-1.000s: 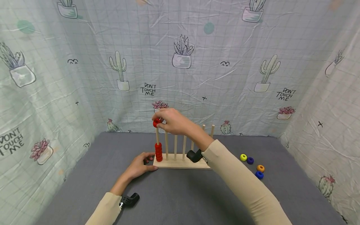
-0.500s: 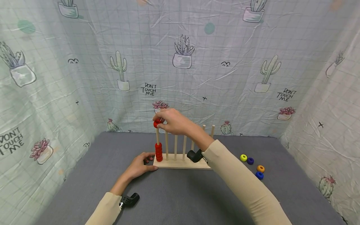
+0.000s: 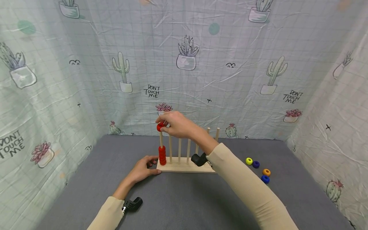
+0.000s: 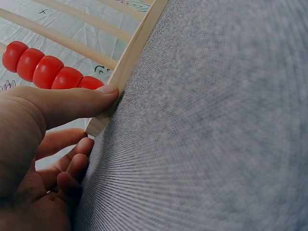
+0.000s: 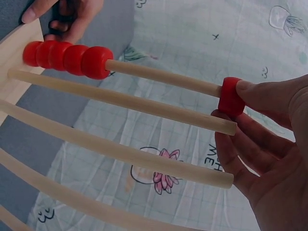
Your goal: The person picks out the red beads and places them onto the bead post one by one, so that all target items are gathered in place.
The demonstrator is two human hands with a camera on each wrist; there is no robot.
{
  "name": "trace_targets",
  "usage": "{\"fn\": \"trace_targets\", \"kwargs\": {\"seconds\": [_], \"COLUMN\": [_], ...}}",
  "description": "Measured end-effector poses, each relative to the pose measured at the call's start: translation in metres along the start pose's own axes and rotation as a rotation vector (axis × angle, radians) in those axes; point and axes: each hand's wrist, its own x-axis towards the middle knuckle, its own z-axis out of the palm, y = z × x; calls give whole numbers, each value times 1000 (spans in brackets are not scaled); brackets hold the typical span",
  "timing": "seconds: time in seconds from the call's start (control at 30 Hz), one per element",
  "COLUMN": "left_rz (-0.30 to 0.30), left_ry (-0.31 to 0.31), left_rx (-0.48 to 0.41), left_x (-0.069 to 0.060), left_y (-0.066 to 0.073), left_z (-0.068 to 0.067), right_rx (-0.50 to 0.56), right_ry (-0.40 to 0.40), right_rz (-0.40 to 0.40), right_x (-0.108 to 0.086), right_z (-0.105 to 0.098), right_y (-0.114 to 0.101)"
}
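At the top of the leftmost peg [image 5: 163, 79], my right hand [image 3: 179, 124] pinches a red bead [image 5: 231, 97] between thumb and fingers. The bead sits at the peg's tip; whether the peg passes through it is hidden. Lower on the same peg, several red beads [image 3: 162, 155] are stacked against the wooden base of the bead rack [image 3: 184, 169]. My left hand [image 3: 142, 169] holds the rack's left end, its thumb [image 4: 96, 98] on the front edge and its other fingers [image 4: 67, 142] around the end and behind.
Bare wooden pegs [image 3: 179, 151] stand to the right of the filled one. On the grey table [image 3: 184, 204] at the right lie loose beads: yellow [image 3: 249, 161], purple [image 3: 256, 164], orange [image 3: 266, 172] and blue [image 3: 265, 179]. A cactus-print cloth [image 3: 184, 83] hangs behind and at the sides.
The right hand and the pinched red bead have come down very slightly at the peg's top. The left hand and the rack have stayed in place.
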Motion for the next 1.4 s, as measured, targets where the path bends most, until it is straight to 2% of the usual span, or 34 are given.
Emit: {"fn": "trace_targets", "kwargs": {"seconds": [0.8, 1.1, 1.4], "left_rz": [0, -20, 0], "left_ry": [4, -2, 2], "left_rx": [5, 16, 8], "left_x": [2, 0, 1], "left_y": [2, 0, 0], "left_z": [0, 2, 2], "right_rx": [-6, -11, -17], "right_ry": [-2, -31, -37], "right_rz": [-10, 24, 20], "right_x": [1, 0, 1], "right_z": [-1, 2, 1], "right_y": [1, 0, 0]}}
